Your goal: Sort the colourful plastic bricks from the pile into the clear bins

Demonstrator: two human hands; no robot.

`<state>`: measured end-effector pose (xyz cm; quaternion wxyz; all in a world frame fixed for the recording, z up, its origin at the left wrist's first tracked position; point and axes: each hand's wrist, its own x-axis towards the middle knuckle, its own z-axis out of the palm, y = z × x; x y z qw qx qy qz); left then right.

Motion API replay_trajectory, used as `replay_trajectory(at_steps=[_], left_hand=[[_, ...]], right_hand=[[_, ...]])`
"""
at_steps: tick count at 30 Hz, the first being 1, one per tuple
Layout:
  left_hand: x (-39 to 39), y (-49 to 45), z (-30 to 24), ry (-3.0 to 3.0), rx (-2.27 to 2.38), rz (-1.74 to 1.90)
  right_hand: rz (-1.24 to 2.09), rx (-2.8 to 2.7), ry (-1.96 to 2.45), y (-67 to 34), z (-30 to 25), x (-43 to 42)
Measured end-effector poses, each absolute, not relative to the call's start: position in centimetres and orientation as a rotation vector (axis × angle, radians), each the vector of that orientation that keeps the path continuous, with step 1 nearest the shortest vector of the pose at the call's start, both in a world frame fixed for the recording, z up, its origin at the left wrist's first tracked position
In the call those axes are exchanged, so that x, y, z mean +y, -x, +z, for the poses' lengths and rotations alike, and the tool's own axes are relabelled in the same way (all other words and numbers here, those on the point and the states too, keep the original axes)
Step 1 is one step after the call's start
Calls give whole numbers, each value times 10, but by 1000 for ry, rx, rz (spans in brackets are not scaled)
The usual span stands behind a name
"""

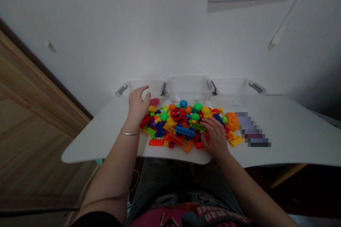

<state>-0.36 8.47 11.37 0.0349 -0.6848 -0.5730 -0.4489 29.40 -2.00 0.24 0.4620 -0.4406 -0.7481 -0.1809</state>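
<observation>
A heap of colourful plastic building bricks (183,127) lies on a white table (287,131), with several round balls (183,104) along its far side. My left hand (137,105) hovers at the pile's left far corner, fingers apart and slightly curled, near a pink brick (155,101). A thin bracelet sits on that wrist. My right hand (215,135) rests palm down on the bricks at the right front of the heap, fingers bent over them; what lies under them is hidden.
Three clear plastic bins with grey latches stand in a row against the wall behind the pile: left (149,86), middle (188,88), right (231,87). A blurred-out object (252,130) lies to the right of the bricks. A wooden door is on the left.
</observation>
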Motion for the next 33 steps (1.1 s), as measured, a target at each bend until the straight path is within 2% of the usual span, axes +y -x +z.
replay_trajectory(at_steps=[11,17,33], left_hand=[[-9,-62,51,2666,-1481,-1063],[-13,-76,45,2676,-1397,-927],[-8,-83,47,2689,-1379,-846]], right_hand=[[-441,-1856,1099,-294,-1,-18],[-408,-1850,1127,-295,-1,-18],[-362,-1883,1114,-296,1,-18]])
